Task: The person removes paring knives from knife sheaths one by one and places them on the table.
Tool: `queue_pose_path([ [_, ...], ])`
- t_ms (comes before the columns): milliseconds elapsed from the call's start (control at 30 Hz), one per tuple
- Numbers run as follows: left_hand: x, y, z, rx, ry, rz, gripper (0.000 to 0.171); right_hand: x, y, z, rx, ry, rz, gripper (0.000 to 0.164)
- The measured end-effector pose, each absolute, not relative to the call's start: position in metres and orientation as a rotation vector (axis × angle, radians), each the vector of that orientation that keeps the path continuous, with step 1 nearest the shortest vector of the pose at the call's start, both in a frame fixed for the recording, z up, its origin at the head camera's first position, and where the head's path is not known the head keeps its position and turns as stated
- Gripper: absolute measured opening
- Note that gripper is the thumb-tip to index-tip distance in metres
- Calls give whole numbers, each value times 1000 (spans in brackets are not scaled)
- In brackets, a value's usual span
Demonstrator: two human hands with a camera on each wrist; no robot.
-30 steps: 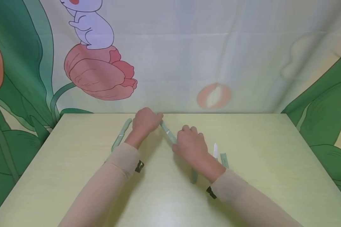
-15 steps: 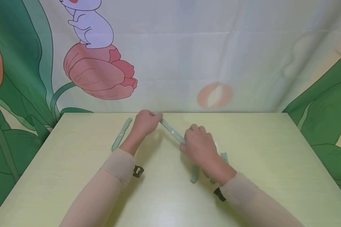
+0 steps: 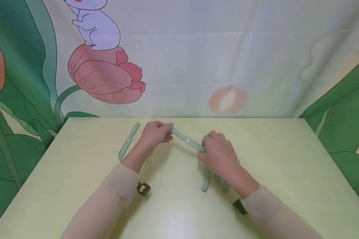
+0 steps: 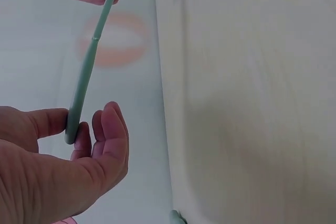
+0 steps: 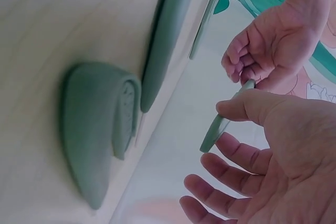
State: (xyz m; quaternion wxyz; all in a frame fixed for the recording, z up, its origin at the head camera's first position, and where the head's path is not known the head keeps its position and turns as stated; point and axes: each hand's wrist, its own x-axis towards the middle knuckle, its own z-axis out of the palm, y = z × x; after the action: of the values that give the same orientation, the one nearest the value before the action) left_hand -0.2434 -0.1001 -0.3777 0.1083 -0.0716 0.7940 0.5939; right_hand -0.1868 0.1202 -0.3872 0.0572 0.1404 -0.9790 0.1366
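Observation:
A slim pale green sheathed knife [image 3: 182,136], with a small white band near its middle, is held above the table between both hands. My left hand [image 3: 155,134] pinches its far-left end between thumb and fingers; in the left wrist view this end [image 4: 79,106] looks thicker. At the other end, my right hand [image 3: 219,154] pinches the tip with thumb and index finger, its other fingers spread apart in the right wrist view. A similar green sheathed knife [image 3: 128,141] lies on the table beside my left hand.
Below my right hand lie a green handle [image 3: 205,181] and a curved green piece [image 3: 217,180], partly covered by the hand. The right wrist view shows a green handle [image 5: 170,40] close by. Behind the table [image 3: 167,205] hangs a printed curtain [image 3: 179,66].
My right hand has moved to the right, and the held sheathed knife has swung to a flatter slant, with more of it showing. My left hand has come slightly nearer; its fingers show more.

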Motion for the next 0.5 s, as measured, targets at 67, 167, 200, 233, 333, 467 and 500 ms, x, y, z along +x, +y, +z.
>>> queue_pose_path([
  [67,-239,-100,-377,-192,2288,1791,32,-186,123,-388,432,-2954,421,17],
  [167,-233,-100,-377,-160,2190,1876,31,-186,127,-390,448,-2931,431,17],
  [200,-231,-100,-377,-152,2156,1906,31,-185,128,-390,455,-2924,438,17],
  [233,-230,-101,-378,-142,2121,1935,30,-185,130,-390,463,-2918,442,18],
  [333,-226,-101,-381,-142,2023,2013,30,-184,134,-391,483,-2906,461,19],
  [467,-221,-100,-385,-162,1919,2090,29,-182,139,-391,496,-2897,484,19],
  [500,-219,-100,-386,-161,1898,2107,29,-181,140,-392,502,-2892,485,19],
])
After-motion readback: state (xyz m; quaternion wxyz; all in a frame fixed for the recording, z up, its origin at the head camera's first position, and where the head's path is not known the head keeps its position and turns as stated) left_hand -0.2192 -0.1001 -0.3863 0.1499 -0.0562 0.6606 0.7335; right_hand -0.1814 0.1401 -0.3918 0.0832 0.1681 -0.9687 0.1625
